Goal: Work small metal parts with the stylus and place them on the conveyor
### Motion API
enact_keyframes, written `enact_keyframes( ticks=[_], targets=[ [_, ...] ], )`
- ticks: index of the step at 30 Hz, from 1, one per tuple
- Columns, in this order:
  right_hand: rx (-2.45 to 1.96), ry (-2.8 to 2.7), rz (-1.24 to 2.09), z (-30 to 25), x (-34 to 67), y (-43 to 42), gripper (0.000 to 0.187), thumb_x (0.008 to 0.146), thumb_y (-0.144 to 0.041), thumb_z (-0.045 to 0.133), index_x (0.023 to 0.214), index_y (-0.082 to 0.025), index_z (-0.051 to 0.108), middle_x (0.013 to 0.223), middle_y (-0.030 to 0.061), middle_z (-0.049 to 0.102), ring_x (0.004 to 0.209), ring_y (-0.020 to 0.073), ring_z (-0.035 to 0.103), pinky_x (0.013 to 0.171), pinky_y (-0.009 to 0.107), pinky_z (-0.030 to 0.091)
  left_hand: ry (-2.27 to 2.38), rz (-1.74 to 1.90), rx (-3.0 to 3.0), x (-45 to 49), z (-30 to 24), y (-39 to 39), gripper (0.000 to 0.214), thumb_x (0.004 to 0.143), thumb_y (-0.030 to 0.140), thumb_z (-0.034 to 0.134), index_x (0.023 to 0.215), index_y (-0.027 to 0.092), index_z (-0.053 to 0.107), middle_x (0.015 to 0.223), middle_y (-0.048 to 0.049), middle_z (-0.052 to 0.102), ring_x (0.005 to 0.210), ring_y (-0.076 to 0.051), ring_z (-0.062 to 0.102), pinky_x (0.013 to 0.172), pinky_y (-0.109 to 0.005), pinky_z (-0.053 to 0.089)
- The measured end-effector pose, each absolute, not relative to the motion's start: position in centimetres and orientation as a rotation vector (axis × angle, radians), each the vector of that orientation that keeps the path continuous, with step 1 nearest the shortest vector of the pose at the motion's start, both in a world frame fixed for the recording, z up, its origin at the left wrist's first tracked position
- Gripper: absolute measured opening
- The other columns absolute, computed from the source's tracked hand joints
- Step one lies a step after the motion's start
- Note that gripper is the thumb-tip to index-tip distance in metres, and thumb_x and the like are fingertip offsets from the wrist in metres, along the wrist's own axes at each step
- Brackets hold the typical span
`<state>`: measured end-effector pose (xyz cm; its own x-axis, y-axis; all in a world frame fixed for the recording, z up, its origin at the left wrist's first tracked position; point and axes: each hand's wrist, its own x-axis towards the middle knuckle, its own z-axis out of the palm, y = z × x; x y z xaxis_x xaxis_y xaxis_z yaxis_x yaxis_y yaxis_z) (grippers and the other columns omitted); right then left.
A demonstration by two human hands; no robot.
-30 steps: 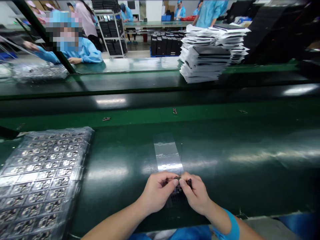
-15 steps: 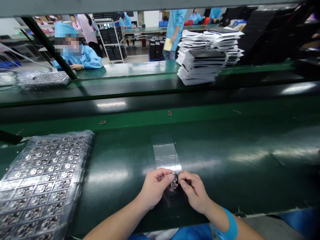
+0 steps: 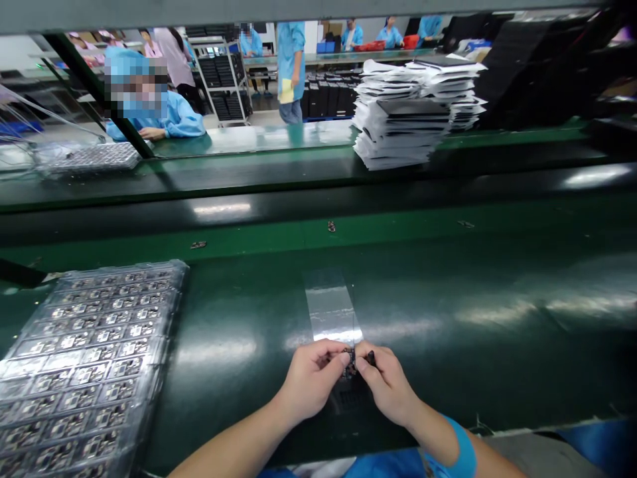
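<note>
**Desk:** What are the hands doing?

**Operator:** I am watching both working close together at the near edge of the worktop (image 3: 472,318), about its middle; the left hand (image 3: 313,375) and the right hand (image 3: 385,382) are meeting fingertip to fingertip, and the small part (image 3: 351,362) is sitting between them, over the worktop.

**Desk:** And the fingers?

**Operator:** On each hand the thumb and forefinger are pressing in on the small part, pinching it from opposite sides; the remaining fingers are curling inward; something dark is also showing at the right hand's fingertips, too small for me to tell what.

**Desk:** What is lying around them?

**Operator:** A strip of clear tape (image 3: 331,309) is lying flat on the worktop just beyond the hands, running away from me; a dark gridded patch (image 3: 353,398) is showing beneath the hands; a clear tray (image 3: 89,345), filled with rows of little boards, is resting at the near left corner, well apart from the hands.

**Desk:** Farther off?

**Operator:** I am seeing loose bits (image 3: 331,226) lying spaced out along the green belt (image 3: 398,229) past the worktop's far edge; a pile of white and black trays (image 3: 408,126) is standing on the ledge behind the belt, toward the right; a person in a blue coat (image 3: 174,113) is leaning on a bench at the far left.
</note>
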<state>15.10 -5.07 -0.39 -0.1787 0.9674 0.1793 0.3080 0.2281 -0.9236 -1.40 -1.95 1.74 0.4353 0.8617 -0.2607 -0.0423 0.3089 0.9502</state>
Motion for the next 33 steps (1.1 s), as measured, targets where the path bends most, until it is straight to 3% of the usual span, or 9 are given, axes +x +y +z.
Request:
enact_keyframes(
  ticks=[3,10,13,17,22,27,33],
  targets=[
    [-1.241,-1.645,1.009,-0.7,15.1,-5.1,0.034,0.096,-0.03,0.039,0.063,-0.022,0.039,0.056,-0.0054,0.038,0.05,0.0128,0.042,0.051,0.025,0.035,0.937,0.745,1.16,-1.3,1.6,-2.2,0.023,0.082,0.035,0.066,0.091,0.014,0.073,0.079,-0.006,0.069,0.068,-0.014,0.06,0.067,-0.026,0.049],
    [-1.376,-1.64,0.911,-1.2,15.6,-5.0,0.031,0.098,-0.037,0.039,0.074,-0.021,0.051,0.062,-0.0029,0.049,0.056,0.0157,0.05,0.055,0.025,0.039,1.183,0.841,1.105,-2.4,1.3,1.6,0.024,0.08,0.037,0.064,0.087,0.016,0.073,0.071,-0.0062,0.069,0.063,-0.017,0.063,0.057,-0.026,0.05],
    [-1.417,-1.614,0.858,-1.8,15.8,-5.0,0.033,0.098,-0.04,0.039,0.075,-0.021,0.052,0.061,-0.0027,0.049,0.055,0.016,0.05,0.054,0.025,0.04,1.369,0.932,1.162,-4.4,2.0,7.3,0.023,0.085,0.031,0.058,0.094,0.014,0.071,0.082,-0.008,0.071,0.071,-0.016,0.064,0.057,-0.023,0.049],
    [-1.442,-1.624,0.818,-2.1,15.9,-4.9,0.036,0.098,-0.043,0.038,0.072,-0.021,0.051,0.06,-0.0021,0.05,0.055,0.0163,0.052,0.053,0.025,0.042,1.66,0.974,1.261,-8.5,3.3,16.0,0.031,0.093,0.029,0.05,0.115,0.01,0.06,0.101,-0.0115,0.068,0.085,-0.017,0.065,0.07,-0.028,0.054],
    [-1.487,-1.627,0.727,-2.2,15.8,-4.7,0.038,0.096,-0.047,0.039,0.068,-0.022,0.047,0.056,-0.0031,0.05,0.051,0.0158,0.051,0.052,0.024,0.043,2.039,0.732,1.448,-15.5,4.6,22.3,0.031,0.091,0.033,0.058,0.117,0.015,0.058,0.119,-0.0095,0.06,0.102,-0.022,0.06,0.087,-0.043,0.052],
    [-1.5,-1.639,0.676,-2.7,15.5,-4.7,0.04,0.095,-0.048,0.043,0.063,-0.023,0.044,0.051,-0.0046,0.046,0.046,0.0146,0.048,0.047,0.023,0.041,2.214,0.389,1.656,-22.1,6.0,24.6,0.033,0.091,0.033,0.058,0.12,0.016,0.056,0.123,-0.0102,0.057,0.106,-0.023,0.059,0.089,-0.044,0.051],
    [-1.506,-1.648,0.735,-3.2,15.3,-4.5,0.043,0.095,-0.051,0.041,0.066,-0.021,0.05,0.053,-0.0012,0.052,0.048,0.0166,0.052,0.048,0.024,0.044,2.205,0.103,1.779,-24.9,6.1,25.7,0.034,0.09,0.033,0.059,0.121,0.017,0.056,0.121,-0.0095,0.058,0.105,-0.023,0.06,0.087,-0.042,0.052]
  ],
)
